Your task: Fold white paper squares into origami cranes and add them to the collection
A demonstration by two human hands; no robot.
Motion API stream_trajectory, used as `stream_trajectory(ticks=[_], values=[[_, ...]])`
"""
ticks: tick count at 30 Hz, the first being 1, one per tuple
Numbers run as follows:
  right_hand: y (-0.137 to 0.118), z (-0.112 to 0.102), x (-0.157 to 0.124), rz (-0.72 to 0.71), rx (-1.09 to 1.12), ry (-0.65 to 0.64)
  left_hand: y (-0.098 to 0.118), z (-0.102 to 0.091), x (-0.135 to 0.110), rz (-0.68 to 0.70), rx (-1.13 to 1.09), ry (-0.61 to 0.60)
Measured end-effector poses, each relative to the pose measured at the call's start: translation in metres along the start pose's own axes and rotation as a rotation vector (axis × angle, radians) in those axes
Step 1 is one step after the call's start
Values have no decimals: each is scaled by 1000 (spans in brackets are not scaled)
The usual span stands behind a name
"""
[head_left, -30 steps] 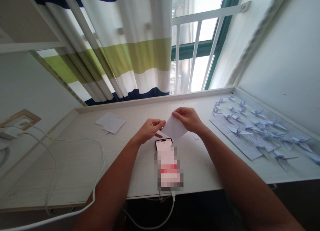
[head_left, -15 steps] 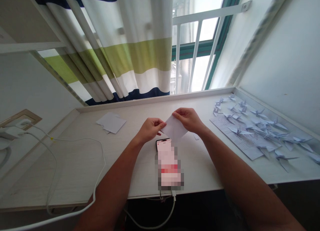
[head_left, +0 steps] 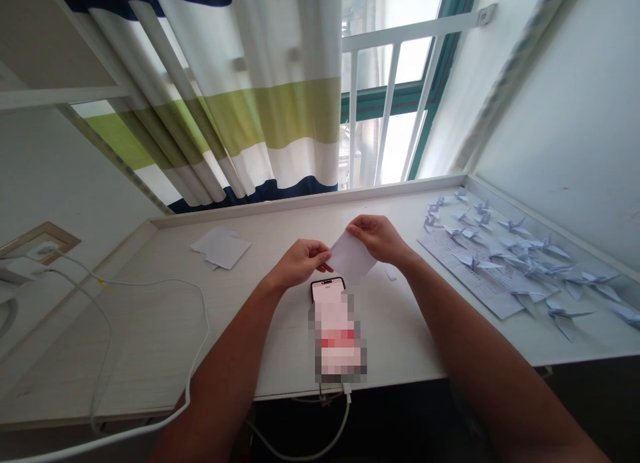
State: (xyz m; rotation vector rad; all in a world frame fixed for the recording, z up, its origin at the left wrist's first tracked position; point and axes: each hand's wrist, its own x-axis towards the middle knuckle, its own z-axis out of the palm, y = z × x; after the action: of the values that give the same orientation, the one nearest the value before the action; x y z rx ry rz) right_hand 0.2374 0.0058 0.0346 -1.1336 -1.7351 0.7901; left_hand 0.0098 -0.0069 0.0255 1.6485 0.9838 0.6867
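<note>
My left hand (head_left: 300,263) and my right hand (head_left: 377,239) hold a folded sheet of white paper (head_left: 353,259) in the air above the white desk (head_left: 395,336). The left hand pinches its left corner, and the right hand grips its top edge. Below the left hand, a smartphone (head_left: 337,336) lies on the desk, its screen mostly pixelated. A small paper scrap (head_left: 391,273) lies just below the right hand. Further left is a small stack of white paper sheets (head_left: 221,247).
Several pale origami cranes (head_left: 520,259) stand on and around a printed sheet (head_left: 470,273) at the desk's right end. A white cable (head_left: 203,343) runs across the left side. A raised lip edges the desk's back, below a striped curtain (head_left: 270,109).
The view has shifted slightly. My hands stay at the paper, with its position nearly the same; no clear fold or release shows.
</note>
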Motion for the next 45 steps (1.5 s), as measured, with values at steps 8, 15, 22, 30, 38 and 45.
stream_trajectory(ticks=[8,15,22,30,38,45], values=[[-4,8,-2,47,111,-23,-3,2,2,147,384,202],[-7,3,-3,43,146,-68,-3,2,4,156,299,207],[-11,10,-7,66,240,-151,-5,7,4,150,-25,144],[-17,-2,-5,32,152,4,0,9,2,168,87,217],[-14,-4,-3,29,172,114,-1,6,4,180,101,332],[-7,-6,-1,56,274,105,-7,1,9,211,45,385]])
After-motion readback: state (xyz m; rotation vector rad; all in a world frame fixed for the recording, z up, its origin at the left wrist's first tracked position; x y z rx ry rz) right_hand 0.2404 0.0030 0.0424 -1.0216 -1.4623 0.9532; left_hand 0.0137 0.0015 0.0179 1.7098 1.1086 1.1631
